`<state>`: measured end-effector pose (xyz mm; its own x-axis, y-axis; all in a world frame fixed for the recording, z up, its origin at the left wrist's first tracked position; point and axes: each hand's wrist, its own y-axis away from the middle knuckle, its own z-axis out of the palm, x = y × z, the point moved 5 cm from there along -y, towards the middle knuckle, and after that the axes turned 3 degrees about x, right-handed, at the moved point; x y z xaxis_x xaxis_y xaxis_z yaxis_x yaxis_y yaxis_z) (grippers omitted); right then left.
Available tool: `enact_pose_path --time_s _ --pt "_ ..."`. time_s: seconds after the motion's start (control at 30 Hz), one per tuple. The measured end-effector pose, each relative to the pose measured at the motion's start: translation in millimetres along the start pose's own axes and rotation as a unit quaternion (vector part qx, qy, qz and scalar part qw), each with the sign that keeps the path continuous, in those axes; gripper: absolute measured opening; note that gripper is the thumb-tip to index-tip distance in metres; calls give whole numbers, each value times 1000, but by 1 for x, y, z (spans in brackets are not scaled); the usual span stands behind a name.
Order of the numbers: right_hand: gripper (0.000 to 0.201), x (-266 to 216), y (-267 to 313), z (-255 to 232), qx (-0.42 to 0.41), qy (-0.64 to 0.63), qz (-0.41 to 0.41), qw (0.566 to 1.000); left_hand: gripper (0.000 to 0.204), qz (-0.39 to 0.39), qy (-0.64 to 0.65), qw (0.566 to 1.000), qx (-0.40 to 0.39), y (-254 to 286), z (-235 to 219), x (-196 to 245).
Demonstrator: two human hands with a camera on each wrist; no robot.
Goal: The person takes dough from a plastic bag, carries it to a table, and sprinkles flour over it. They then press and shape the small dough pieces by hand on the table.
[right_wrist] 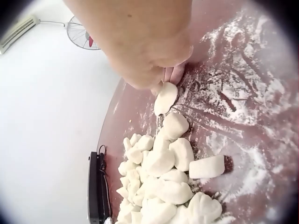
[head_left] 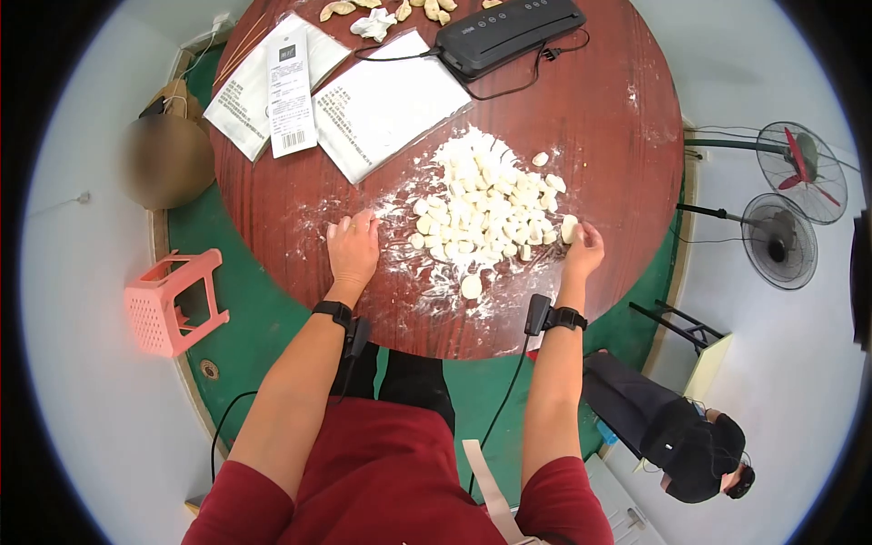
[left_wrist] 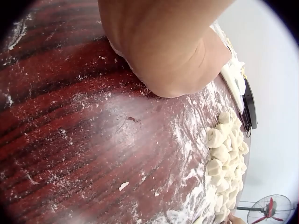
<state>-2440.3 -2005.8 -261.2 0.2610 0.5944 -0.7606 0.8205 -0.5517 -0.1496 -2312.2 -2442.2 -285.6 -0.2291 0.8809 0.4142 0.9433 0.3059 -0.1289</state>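
A heap of floured dough pieces (head_left: 495,209) lies on the round wooden table, coated in white flour. At the heap's right edge my right hand (head_left: 583,252) pinches a flattened dough piece (right_wrist: 166,99) between thumb and fingers; the other fingers curl behind it. My left hand (head_left: 353,247) rests on the floury tabletop left of the heap, holding nothing visible. Its fingers are mostly hidden behind the wrist in the left wrist view. One round dough piece (head_left: 471,287) sits apart toward the near edge, and a short dough cylinder (right_wrist: 207,167) lies beside the heap in the right wrist view.
Flat plastic-wrapped packs (head_left: 391,104) and a labelled packet (head_left: 291,95) lie at the back left. A black vacuum sealer (head_left: 509,34) with its cord stands behind the heap, near several shaped dough pieces (head_left: 338,10). A pink stool (head_left: 173,304) stands left of the table.
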Motion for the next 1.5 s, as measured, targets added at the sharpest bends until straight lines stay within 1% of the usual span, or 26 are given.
enact_pose_path --time_s 0.03,0.1,0.13,0.2,0.23,0.37,0.47,0.5,0.57,0.6,0.67,0.7,0.77,0.8,0.87,0.93,1.0,1.03,1.07,1.1,1.13,1.17,1.27,1.33,1.4,1.5 --pt "16 -2 0 -1 -1 0 1 1000 17 1 -1 1000 2 0 0 1" --pt "21 -10 1 -8 33 147 -62 987 16 1 -2 1000 2 -1 -1 2" --pt "21 -14 5 -12 33 148 -62 986 16 1 -4 1000 6 -1 -2 2" --pt "22 -27 29 -5 -86 120 -81 986 16 1 -5 1000 8 -1 -2 3" --pt "25 -38 40 -3 -128 126 -82 980 16 4 1 1000 13 -1 -2 3" --pt "29 -40 58 4 -125 85 -115 982 16 7 13 1000 19 0 -2 2" --pt "27 -26 61 0 -134 53 -6 990 15 10 8 1000 24 0 -2 2" --pt "27 -24 66 -3 -134 53 -3 990 15 11 7 1000 22 0 -1 2" --pt "22 -25 83 -14 -91 -4 3 996 14 17 4 999 29 0 -3 4" --pt "22 -25 93 -19 -91 -3 5 996 14 18 3 999 27 -1 -3 4" --pt "19 -32 118 -25 -149 56 -1 987 14 12 1 1000 21 -1 -4 5" --pt "19 -30 129 -29 -150 58 1 987 14 12 1 1000 18 -2 -4 6" --pt "19 -29 150 -29 -213 -9 -35 976 13 5 -2 1000 10 -1 -3 4" --pt "19 -25 152 -33 -212 -8 -32 977 13 7 -2 1000 6 -1 -2 4" --pt "21 -32 153 -38 -227 43 -83 969 14 16 -4 1000 25 -1 -2 5" --pt "18 -33 147 -38 -216 17 -69 974 14 14 -15 1000 18 -2 -1 4" --pt "20 -25 130 -44 -69 6 -2 998 15 12 -25 1000 11 -1 -1 4" --pt "27 -32 123 -41 -27 42 13 999 15 10 -26 999 15 -1 -1 4" --pt "27 -25 118 -32 -24 43 12 999 16 9 -27 999 18 -1 -1 4" --pt "31 -21 113 -25 29 132 -41 990 16 11 -24 999 19 -1 -1 4" --pt "35 -22 110 -21 82 219 -94 968 17 6 -29 1000 12 -1 -1 4" --pt "42 -30 114 -12 41 250 3 967 17 2 -33 999 6 -1 -1 3" --pt "45 -41 123 4 68 296 22 953 18 12 -22 1000 17 -2 -4 7" --pt "46 -41 126 10 62 298 42 952 17 7 -22 1000 10 -2 -4 7" --pt "46 -36 129 12 96 311 81 942 17 -1 -23 1000 0 -2 -4 5" --pt "46 -30 131 16 110 344 79 929 16 -6 -12 1000 -11 -3 -1 5"
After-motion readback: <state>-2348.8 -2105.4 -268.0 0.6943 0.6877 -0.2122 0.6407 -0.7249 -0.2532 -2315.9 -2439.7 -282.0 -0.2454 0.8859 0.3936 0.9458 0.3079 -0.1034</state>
